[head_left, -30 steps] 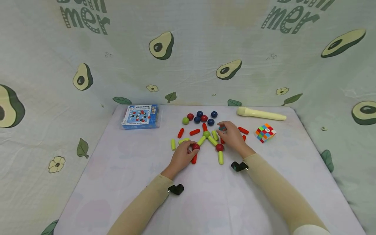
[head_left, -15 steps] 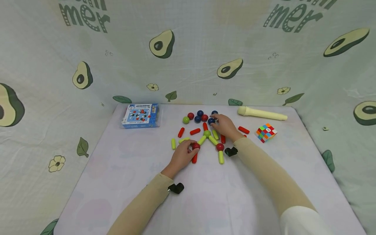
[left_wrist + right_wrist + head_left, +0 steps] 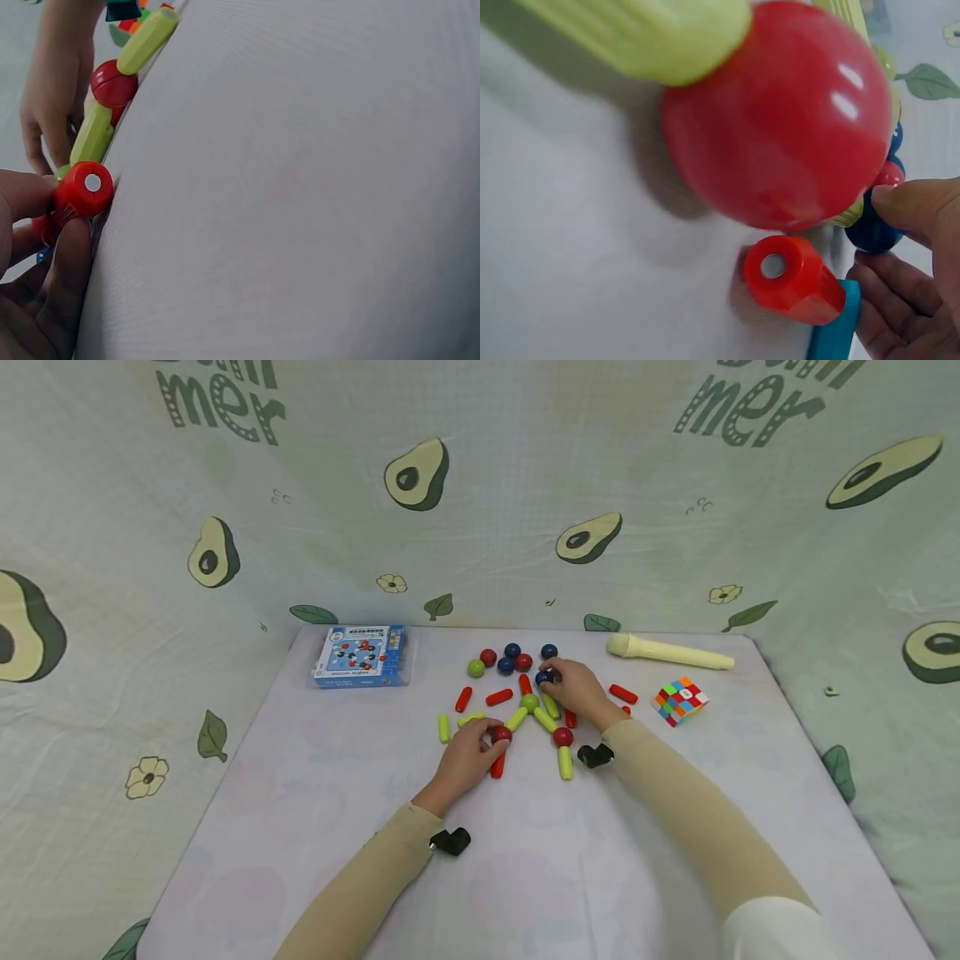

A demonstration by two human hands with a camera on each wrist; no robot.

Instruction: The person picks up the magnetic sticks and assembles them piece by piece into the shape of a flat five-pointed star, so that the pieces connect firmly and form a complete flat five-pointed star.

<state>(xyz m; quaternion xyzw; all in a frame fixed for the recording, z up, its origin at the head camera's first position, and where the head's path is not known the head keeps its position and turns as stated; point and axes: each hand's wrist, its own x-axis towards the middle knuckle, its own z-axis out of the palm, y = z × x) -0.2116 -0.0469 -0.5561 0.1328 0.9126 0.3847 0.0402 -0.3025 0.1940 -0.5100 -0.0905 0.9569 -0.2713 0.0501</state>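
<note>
My left hand point(image 3: 463, 763) grips a red ball point(image 3: 501, 734) at one end of a joined ball-and-rod chain, with a red rod point(image 3: 497, 767) attached on its near side. Two yellow-green rods meet at a green ball point(image 3: 529, 702) in the chain's middle. Its other end has a second red ball point(image 3: 562, 737) bearing a yellow-green rod point(image 3: 566, 763). Between thumb and fingers, my right hand point(image 3: 579, 687) pinches a dark blue ball point(image 3: 873, 228) just behind the chain. Below that hand, the right wrist view has a red rod point(image 3: 791, 279) beside a teal piece point(image 3: 835, 328).
Loose blue, red and green balls point(image 3: 506, 666) cluster at the back. Red rods point(image 3: 499, 697) and yellow-green rods point(image 3: 444, 728) lie around the chain. A blue box point(image 3: 360, 657) stands back left; a puzzle cube point(image 3: 679, 701) and pale yellow microphone-shaped stick point(image 3: 670, 652) lie right.
My right hand has moved left and back to the dark blue ball, pinched it and drawn it slightly towards me. The left hand has stayed on its red ball.
</note>
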